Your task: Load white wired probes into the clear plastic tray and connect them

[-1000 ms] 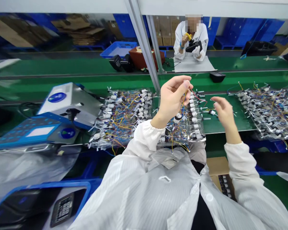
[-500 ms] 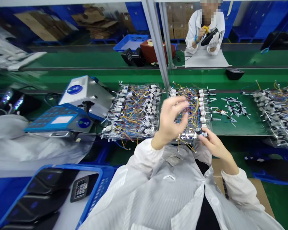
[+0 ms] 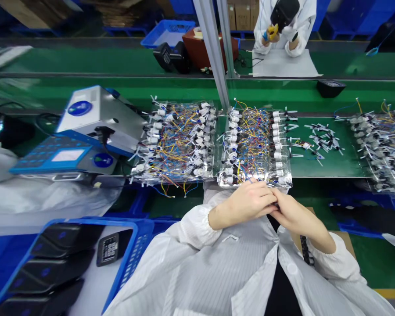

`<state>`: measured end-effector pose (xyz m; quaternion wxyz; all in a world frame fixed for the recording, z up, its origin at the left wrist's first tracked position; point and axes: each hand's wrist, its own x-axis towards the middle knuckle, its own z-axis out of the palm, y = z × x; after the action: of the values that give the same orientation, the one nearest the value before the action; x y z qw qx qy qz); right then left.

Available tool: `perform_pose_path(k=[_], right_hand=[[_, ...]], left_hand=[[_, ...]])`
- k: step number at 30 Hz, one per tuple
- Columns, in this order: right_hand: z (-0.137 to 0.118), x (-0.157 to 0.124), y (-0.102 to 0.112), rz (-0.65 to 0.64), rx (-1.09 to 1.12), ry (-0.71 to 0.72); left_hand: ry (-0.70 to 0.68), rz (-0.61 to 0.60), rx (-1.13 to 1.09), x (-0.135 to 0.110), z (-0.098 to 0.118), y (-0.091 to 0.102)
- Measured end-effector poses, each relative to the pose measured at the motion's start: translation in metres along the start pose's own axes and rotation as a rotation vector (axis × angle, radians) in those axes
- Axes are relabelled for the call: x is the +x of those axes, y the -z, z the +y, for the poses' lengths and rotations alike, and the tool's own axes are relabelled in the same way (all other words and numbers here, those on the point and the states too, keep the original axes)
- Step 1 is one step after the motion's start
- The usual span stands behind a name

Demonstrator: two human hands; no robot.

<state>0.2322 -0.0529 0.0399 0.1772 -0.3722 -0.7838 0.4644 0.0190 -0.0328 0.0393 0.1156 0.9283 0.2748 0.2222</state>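
Note:
My left hand (image 3: 255, 199) and my right hand (image 3: 289, 210) meet just in front of the bench edge. The fingers of both are closed together at the fingertips. Only a sliver of something dark shows between them; the rest is hidden by the fingers. Right behind the hands lies a clear plastic tray (image 3: 222, 179) filled with rows of small white-and-black cylindrical parts (image 3: 276, 131) joined to yellow, blue and red wires. White tube ends stick out along its right side. The left fingers overlap the tray's front edge in the view.
A second wired-parts tray (image 3: 181, 145) lies left, beside a grey-and-blue machine (image 3: 95, 127). Loose black-and-white tube pieces (image 3: 325, 139) lie right, before another full tray (image 3: 382, 149). A blue crate (image 3: 136, 245) holds black devices. A metal post (image 3: 213, 52) rises behind; a co-worker (image 3: 304, 26) sits opposite.
My left hand has come down from above the tray, its spread fingers closing against my right hand. My right hand has drawn slightly back from the tray's front corner. The view has tilted down.

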Motion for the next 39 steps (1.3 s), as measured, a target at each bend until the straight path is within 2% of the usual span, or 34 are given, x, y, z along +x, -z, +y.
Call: perform_pose_path(k=[4, 9, 13, 16, 19, 22, 24, 26, 29, 32, 34, 36, 39], right_hand=[[-0.004, -0.001, -0.007, 0.009, 0.018, -0.056], [-0.001, 0.001, -0.009, 0.107, -0.06, -0.019], [0.001, 0.004, -0.004, 0.142, -0.117, 0.014], [0.001, 0.006, -0.002, 0.175, -0.124, 0.017], [0.0, 0.005, -0.001, 0.188, -0.123, -0.027], [0.0, 0.0, 0.005, 0.178, -0.12, -0.081], [0.003, -0.003, 0.015, 0.205, -0.119, -0.116], [0.011, -0.003, 0.03, 0.282, -0.145, -0.159], [0.035, 0.006, 0.056, 0.379, -0.246, -0.205], [0.07, 0.023, 0.074, 0.345, -0.315, -0.218], [0.091, 0.031, 0.08, 0.312, -0.333, -0.211], [0.108, 0.03, 0.084, 0.336, -0.326, -0.199], [0.122, 0.013, 0.087, 0.407, -0.141, -0.218]], left_hand=[[0.097, -0.007, -0.056, -0.003, 0.009, -0.008], [0.204, 0.008, -0.08, -0.001, 0.014, -0.007], [0.226, 0.064, -0.047, 0.002, 0.015, -0.006], [0.226, 0.163, -0.13, 0.003, 0.012, -0.011], [0.22, 0.302, -0.34, 0.004, 0.007, -0.019], [0.257, 0.504, -0.571, 0.0, 0.001, -0.022], [0.345, 0.668, -0.679, -0.009, -0.005, -0.017], [0.48, 0.793, -0.727, -0.024, -0.015, -0.006], [0.663, 0.844, -0.754, -0.052, -0.036, 0.016], [0.741, 0.973, -0.769, -0.069, -0.053, 0.028], [0.772, 1.078, -0.783, -0.071, -0.059, 0.027], [0.783, 1.138, -0.833, -0.068, -0.062, 0.022], [0.777, 1.18, -0.878, -0.057, -0.064, 0.009]])
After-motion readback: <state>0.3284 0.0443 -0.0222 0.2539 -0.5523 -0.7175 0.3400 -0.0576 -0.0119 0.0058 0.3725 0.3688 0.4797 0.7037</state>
